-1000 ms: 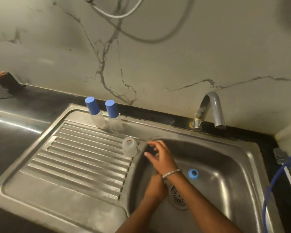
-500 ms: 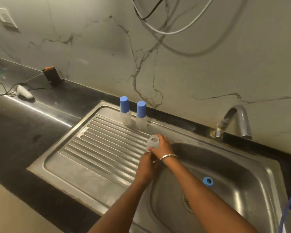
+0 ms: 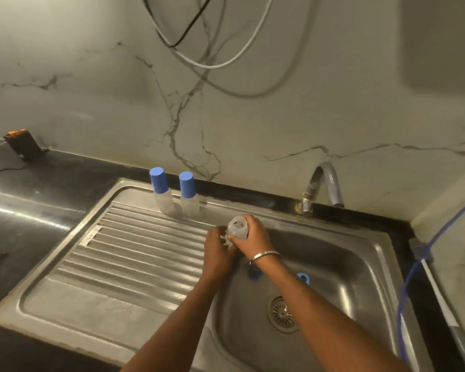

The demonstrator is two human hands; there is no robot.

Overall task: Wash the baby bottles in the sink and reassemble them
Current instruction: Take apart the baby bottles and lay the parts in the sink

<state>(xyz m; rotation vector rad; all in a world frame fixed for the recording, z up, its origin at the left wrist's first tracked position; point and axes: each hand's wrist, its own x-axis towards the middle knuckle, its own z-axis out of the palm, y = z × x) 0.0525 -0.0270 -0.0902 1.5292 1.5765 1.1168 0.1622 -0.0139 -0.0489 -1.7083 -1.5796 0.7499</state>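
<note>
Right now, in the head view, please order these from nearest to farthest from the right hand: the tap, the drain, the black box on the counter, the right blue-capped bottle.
From the right hand:
1. Right blue-capped bottle, just behind-left on the drainboard.
2. Drain and tap: too close to call.
3. Black box, far left by the wall.

There is only one view, from a camera worn on the person's head. It looks forward and steeply down from above the front edge of the stainless steel sink [image 3: 381,253], which fills the lower half of the picture. The ribbed steel draining board [image 3: 134,253] lies at the left and the curved grey tap [image 3: 325,183] at the back right. The lens is wide, so the white marble-patterned wall [image 3: 279,116] bends and fills the upper half. The camera is close: both forearms enter from the bottom edge, and the left hand [image 3: 216,253] and right hand [image 3: 253,236] meet near the middle.
</note>
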